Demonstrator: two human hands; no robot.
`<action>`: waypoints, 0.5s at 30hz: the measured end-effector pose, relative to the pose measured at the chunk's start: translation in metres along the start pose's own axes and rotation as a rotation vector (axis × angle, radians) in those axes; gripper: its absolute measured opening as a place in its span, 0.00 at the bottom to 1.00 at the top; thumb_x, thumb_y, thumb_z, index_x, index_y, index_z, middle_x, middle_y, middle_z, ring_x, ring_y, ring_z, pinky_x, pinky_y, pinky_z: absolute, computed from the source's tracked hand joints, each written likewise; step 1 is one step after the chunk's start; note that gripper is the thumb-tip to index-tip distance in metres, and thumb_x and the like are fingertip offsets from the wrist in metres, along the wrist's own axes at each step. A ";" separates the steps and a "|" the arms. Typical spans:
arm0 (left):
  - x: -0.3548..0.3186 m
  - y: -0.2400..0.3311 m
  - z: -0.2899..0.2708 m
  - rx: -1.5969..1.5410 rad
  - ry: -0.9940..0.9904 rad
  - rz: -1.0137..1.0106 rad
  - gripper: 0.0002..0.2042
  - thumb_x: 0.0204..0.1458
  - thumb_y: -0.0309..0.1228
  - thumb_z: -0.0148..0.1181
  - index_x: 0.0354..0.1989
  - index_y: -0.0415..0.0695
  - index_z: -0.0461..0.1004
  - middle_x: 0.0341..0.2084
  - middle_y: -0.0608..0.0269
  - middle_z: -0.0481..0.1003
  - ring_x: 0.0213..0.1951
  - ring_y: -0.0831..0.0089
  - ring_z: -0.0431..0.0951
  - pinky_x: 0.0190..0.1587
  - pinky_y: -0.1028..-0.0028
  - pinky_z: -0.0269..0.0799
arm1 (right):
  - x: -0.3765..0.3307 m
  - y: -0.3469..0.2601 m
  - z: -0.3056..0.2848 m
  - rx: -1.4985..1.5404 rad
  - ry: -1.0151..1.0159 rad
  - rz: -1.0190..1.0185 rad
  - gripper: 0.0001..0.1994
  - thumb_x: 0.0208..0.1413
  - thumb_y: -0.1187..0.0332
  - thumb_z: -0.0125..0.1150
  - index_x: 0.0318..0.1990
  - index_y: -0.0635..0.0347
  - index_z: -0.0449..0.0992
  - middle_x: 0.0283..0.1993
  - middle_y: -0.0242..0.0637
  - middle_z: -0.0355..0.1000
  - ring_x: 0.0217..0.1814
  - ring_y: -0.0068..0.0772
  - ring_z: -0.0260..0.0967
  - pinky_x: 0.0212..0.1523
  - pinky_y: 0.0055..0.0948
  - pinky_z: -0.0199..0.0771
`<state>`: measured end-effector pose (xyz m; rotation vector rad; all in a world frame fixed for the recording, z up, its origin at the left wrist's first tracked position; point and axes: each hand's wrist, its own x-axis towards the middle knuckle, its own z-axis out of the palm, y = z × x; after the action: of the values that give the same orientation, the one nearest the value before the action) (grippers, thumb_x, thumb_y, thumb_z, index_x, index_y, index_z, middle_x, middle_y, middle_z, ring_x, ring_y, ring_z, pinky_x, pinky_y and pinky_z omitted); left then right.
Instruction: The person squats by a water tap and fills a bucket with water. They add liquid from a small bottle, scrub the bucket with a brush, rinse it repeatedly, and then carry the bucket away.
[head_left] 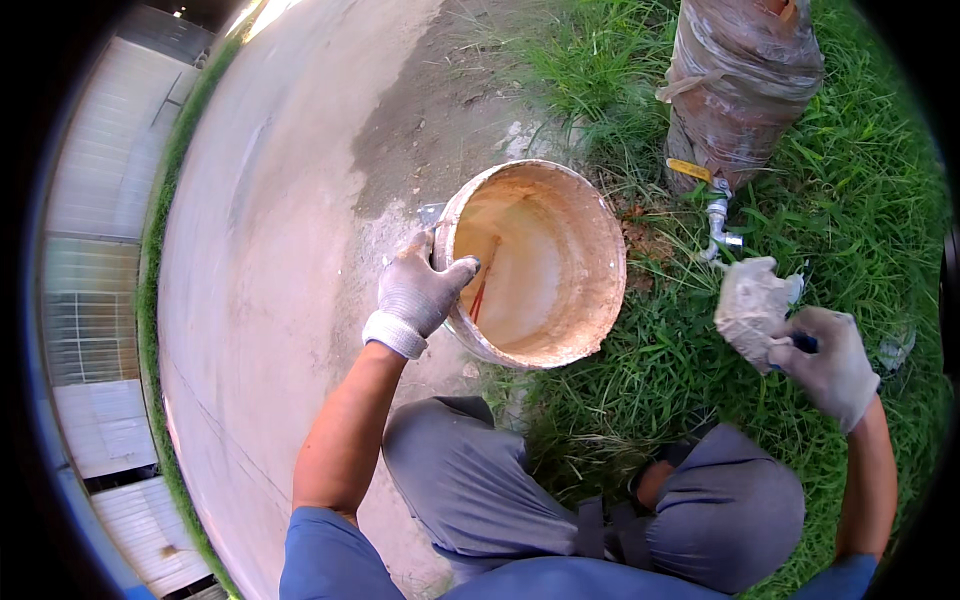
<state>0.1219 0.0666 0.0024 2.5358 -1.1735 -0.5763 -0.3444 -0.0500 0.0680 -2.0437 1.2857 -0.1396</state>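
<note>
A gloved left hand [420,288] grasps the rim of a round, residue-coated bucket [610,240] at about nine o'clock, its thumb hooked over the inner edge and its other fingers around the outer wall. The bucket is at the centre of the view, its open mouth showing a cream-stained inside; a thin red strip [478,298] shows against the inner wall near the thumb, and whether it is a mark or a loose piece cannot be told. Just past three o'clock from the bucket, well apart from it, the gloved right hand [830,365] has its fingers closed on the near edge of an off-white, crusted, block-like piece [752,308], held above the grass [640,430]; its exact kind is unclear. Between two and three o'clock from the bucket is a metal tap [718,215] with a yellow lever handle [690,170], close to the foot of a plastic-wrapped post [745,90] at two o'clock. Pale pavement [270,280] stretches out toward nine o'clock, and grey-trousered knees [460,480] stand between five and seven o'clock.
</note>
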 end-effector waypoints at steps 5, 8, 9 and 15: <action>-0.016 0.005 -0.004 0.008 -0.016 -0.001 0.34 0.48 0.48 0.71 0.58 0.35 0.75 0.43 0.40 0.82 0.47 0.50 0.85 0.52 0.58 0.78 | 0.086 -0.082 0.103 -0.287 -0.390 -0.289 0.14 0.56 0.56 0.64 0.40 0.57 0.84 0.40 0.53 0.81 0.47 0.50 0.81 0.52 0.46 0.79; -0.017 0.003 -0.005 0.041 -0.012 0.032 0.39 0.48 0.51 0.70 0.62 0.33 0.72 0.47 0.36 0.81 0.50 0.47 0.84 0.56 0.58 0.78 | 0.121 -0.106 0.166 -0.449 -0.528 -0.392 0.13 0.58 0.65 0.58 0.43 0.60 0.85 0.45 0.53 0.82 0.49 0.55 0.81 0.53 0.47 0.80; -0.018 0.004 -0.003 0.059 0.007 0.043 0.39 0.47 0.51 0.70 0.63 0.33 0.72 0.47 0.36 0.81 0.51 0.47 0.83 0.56 0.58 0.78 | 0.124 -0.112 0.179 -0.477 -0.556 -0.436 0.12 0.58 0.67 0.57 0.42 0.61 0.85 0.45 0.54 0.82 0.50 0.55 0.81 0.52 0.47 0.81; -0.011 0.011 0.003 0.113 -0.016 0.094 0.36 0.48 0.51 0.71 0.59 0.35 0.75 0.44 0.37 0.82 0.48 0.47 0.84 0.54 0.56 0.78 | 0.098 -0.068 0.135 -0.228 -0.395 -0.404 0.11 0.61 0.63 0.58 0.43 0.55 0.84 0.43 0.47 0.82 0.49 0.50 0.80 0.53 0.46 0.79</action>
<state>0.1062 0.0680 0.0068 2.5559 -1.3594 -0.5227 -0.1853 -0.0451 -0.0171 -2.3563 0.6643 0.2284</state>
